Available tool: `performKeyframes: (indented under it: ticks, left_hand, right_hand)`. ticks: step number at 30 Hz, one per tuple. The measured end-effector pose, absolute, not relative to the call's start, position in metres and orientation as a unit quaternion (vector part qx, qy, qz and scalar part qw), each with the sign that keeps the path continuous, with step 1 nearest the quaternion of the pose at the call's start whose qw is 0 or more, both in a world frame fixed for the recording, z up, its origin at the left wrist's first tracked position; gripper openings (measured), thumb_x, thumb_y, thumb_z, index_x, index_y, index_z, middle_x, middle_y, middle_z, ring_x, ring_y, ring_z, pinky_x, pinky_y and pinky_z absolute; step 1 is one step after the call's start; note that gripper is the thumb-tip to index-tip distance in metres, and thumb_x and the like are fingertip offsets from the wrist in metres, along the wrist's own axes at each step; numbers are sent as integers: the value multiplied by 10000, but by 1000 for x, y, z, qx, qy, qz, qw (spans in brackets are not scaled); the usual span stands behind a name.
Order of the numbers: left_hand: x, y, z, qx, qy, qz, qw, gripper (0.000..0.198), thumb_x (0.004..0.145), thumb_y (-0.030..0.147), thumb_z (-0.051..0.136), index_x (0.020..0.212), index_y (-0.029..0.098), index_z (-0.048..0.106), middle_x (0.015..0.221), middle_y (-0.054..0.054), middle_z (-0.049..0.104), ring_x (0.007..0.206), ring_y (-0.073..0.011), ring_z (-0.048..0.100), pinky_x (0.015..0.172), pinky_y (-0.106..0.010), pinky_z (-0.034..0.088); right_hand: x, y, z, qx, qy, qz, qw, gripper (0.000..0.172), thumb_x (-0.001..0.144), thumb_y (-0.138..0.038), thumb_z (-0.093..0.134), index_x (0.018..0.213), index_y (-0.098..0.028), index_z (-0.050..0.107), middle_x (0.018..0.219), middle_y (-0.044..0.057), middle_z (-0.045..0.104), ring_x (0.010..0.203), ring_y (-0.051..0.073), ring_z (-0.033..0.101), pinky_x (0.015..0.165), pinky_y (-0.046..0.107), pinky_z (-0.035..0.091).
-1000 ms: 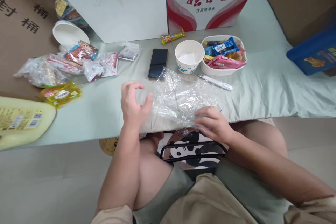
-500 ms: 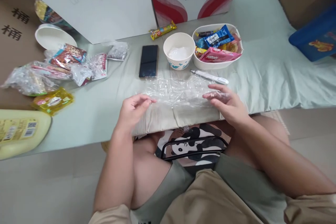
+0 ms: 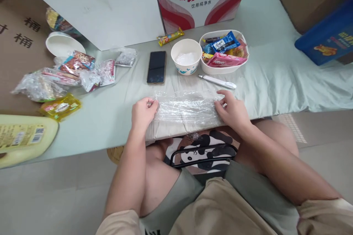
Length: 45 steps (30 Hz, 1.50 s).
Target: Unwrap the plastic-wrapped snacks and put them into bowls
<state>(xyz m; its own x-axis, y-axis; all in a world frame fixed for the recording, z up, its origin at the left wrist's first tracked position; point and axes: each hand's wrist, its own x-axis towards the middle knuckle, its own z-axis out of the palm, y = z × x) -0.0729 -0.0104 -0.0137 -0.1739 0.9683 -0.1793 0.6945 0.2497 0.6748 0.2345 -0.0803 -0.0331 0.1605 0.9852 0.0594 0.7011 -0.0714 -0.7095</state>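
Note:
Between my hands a sheet of clear plastic film [image 3: 187, 109] is stretched out, creased and shiny, close to the front edge of the green-covered surface. My left hand [image 3: 143, 113] pinches its left end between thumb and fingers. At the right end, my right hand [image 3: 232, 109] pinches the film with thumb and index finger. Just beyond the film lie a white utility knife [image 3: 217, 81] and a dark phone [image 3: 156, 67]. A paper cup [image 3: 186, 57] with something whitish inside stands behind them.
A white tub [image 3: 224, 69] of wrapped snacks touches the cup's right side. Bagged snacks [image 3: 75, 68] and a yellow packet [image 3: 61, 106] lie left, near a pale yellow jug [image 3: 27, 141]. A red-and-white carton [image 3: 201, 0] stands behind; a blue container [image 3: 327, 35] is at right.
My right hand has closed from spread fingers to a pinch on the film. The film is now flatter and tauter, and my left hand has shifted slightly. The view has moved a little.

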Motion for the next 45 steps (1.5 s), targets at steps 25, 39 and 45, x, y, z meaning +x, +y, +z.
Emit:
performKeyframes:
  ticks: [25, 39, 45]
  left_hand:
    - [-27, -18, 3, 439, 413, 489, 630, 688, 560, 393, 924, 1163, 296, 607, 1316, -71, 663, 1241, -241, 660, 972, -354, 570]
    - [-23, -14, -8, 458, 528, 331, 634, 174, 863, 274, 650, 1027, 243, 699, 576, 14, 649, 458, -155, 642, 439, -225, 482]
    - [-27, -16, -5, 416, 448, 357, 706, 477, 737, 293, 753, 1199, 294, 634, 707, -5, 731, 567, -200, 729, 485, -247, 534]
  right_hand:
    - [197, -54, -12, -516, -627, 499, 304, 268, 937, -422, 535, 851, -184, 625, 724, 24, 709, 541, 107, 595, 567, 268, 492]
    - [209, -60, -26, -500, -571, 525, 385, 306, 970, -364, 516, 1236, -221, 568, 716, -27, 684, 530, 122, 645, 547, 287, 532]
    - [208, -62, -23, -453, -608, 504, 414, 304, 1025, -389, 462, 1296, -254, 496, 702, -46, 627, 540, 126, 622, 575, 302, 539]
